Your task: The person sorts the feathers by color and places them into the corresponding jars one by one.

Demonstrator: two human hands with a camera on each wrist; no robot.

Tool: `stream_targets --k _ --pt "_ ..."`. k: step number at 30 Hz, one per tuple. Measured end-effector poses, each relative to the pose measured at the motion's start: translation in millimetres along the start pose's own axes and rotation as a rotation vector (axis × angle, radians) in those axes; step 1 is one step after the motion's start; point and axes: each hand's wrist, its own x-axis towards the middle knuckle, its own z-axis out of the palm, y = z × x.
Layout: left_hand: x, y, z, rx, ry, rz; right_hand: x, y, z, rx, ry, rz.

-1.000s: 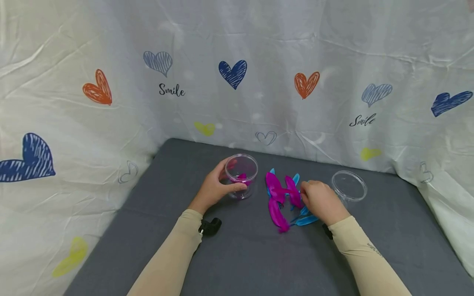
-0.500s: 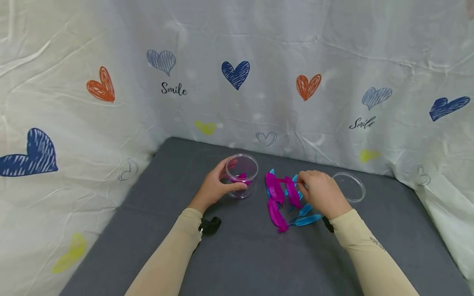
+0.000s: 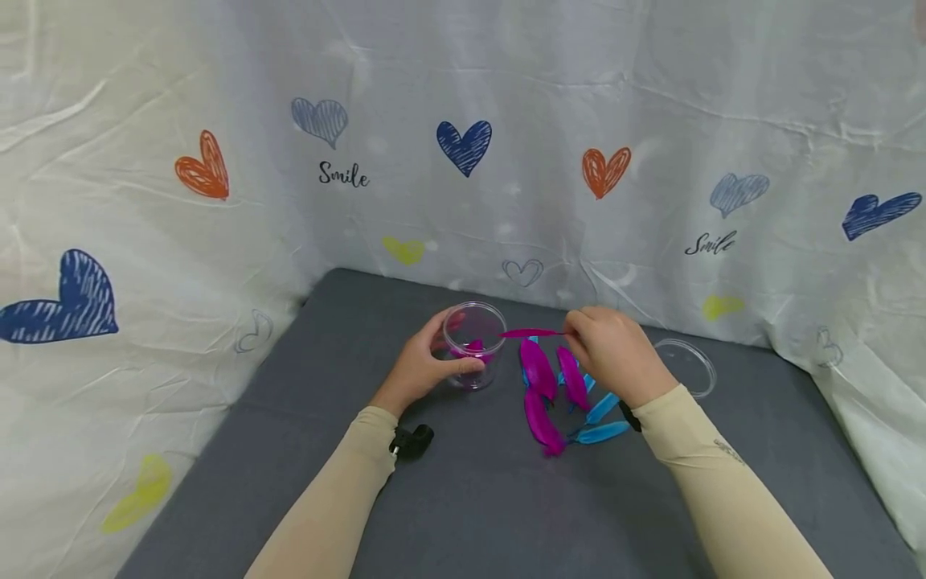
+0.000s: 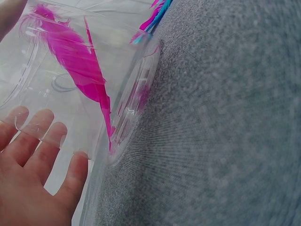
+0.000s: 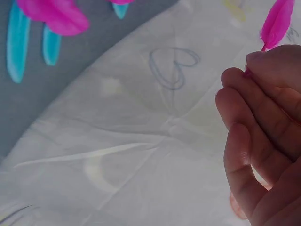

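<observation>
My left hand (image 3: 428,359) grips a clear plastic jar (image 3: 473,378) standing on the table, fingers behind it and thumb across the front. Inside the jar lies a magenta feather (image 4: 77,61), seen large through the wall in the left wrist view. Between thumb and fingertips my right hand (image 3: 611,350) pinches another magenta feather (image 3: 533,332) by its quill; its tip reaches the jar's rim from the right. In the right wrist view that held feather (image 5: 277,23) points up and away from the fingers.
Several magenta feathers (image 3: 538,366) and blue feathers (image 3: 603,433) lie on the grey tablecloth (image 3: 463,507) right of the jar. A clear round lid (image 3: 686,366) rests beyond the right hand. A white curtain (image 3: 405,72) printed with hearts hangs behind the table.
My right hand has lifted a magenta feather off the pile and moved up and left with it to the jar's rim. The left hand and jar have stayed in place.
</observation>
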Motion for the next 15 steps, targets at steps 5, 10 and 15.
stream_targets --k 5,10,15 --pt "-1.4 -0.7 -0.1 0.004 -0.007 -0.008 11.4 -11.1 0.3 0.008 0.010 -0.029" --pt "-3.2 0.4 -0.5 0.004 0.002 -0.002 23.8 -19.4 1.7 -0.001 -0.017 -0.056" --pt "-3.4 0.6 -0.9 0.012 0.003 0.005 34.5 -27.1 3.1 -0.014 -0.015 -0.080"
